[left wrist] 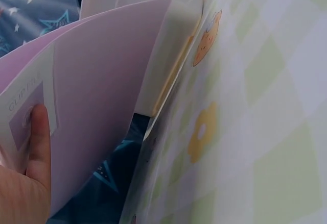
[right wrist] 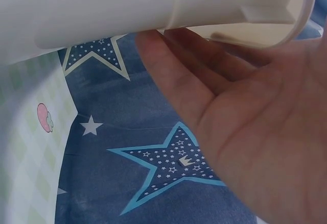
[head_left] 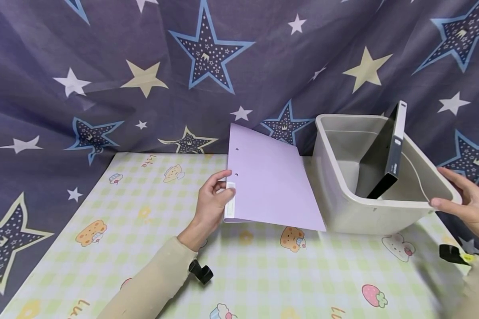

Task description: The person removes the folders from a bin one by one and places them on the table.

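Note:
My left hand (head_left: pixel 213 204) pinches the left edge of a light purple clip file (head_left: pixel 269 181), its thumb on the white label (left wrist: pixel 30 96). Lettering on that label reads "CLIP FILE" in the left wrist view. The file is raised at a slant over the table, its right side close beside a light grey plastic bin (head_left: pixel 343 212). At the bin's right front corner, my right hand (head_left: pixel 471 204) holds the rim with thumb and fingers. Inside the bin a black file box (head_left: pixel 383 155) with a pale spine leans tilted, its top above the rim.
The table has a green-and-white checked cover (head_left: pixel 175 243) with cartoon prints. Behind it hangs a dark blue cloth (head_left: pixel 104 53) with stars. The bin stands near the table's right edge, by the cloth.

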`<move>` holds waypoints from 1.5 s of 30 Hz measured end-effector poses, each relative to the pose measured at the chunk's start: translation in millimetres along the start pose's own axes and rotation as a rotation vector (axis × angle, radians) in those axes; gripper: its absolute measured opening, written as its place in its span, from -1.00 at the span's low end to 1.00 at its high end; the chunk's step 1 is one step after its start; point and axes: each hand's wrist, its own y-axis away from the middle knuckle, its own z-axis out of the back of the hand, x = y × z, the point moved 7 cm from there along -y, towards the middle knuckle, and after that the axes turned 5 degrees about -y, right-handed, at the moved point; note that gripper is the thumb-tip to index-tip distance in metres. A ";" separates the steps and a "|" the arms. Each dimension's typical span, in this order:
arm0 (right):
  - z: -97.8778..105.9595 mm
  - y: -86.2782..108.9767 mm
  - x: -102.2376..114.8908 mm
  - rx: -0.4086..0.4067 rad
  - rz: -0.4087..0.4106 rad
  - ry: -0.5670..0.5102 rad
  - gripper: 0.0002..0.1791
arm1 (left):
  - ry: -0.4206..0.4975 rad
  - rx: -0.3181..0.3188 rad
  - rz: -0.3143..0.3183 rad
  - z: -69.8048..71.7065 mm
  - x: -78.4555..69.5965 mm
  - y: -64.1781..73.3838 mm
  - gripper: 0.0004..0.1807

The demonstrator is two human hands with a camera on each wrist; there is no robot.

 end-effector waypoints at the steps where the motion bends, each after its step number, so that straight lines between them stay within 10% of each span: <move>1: 0.0 -0.2 0.4 -0.002 0.001 0.001 -0.03 | -0.006 -0.001 0.001 0.0 0.4 0.0 -0.42; 45: -1.6 -2.3 -4.3 -0.003 0.014 0.040 -0.03 | -0.222 0.044 0.082 -7.5 27.8 6.9 -0.46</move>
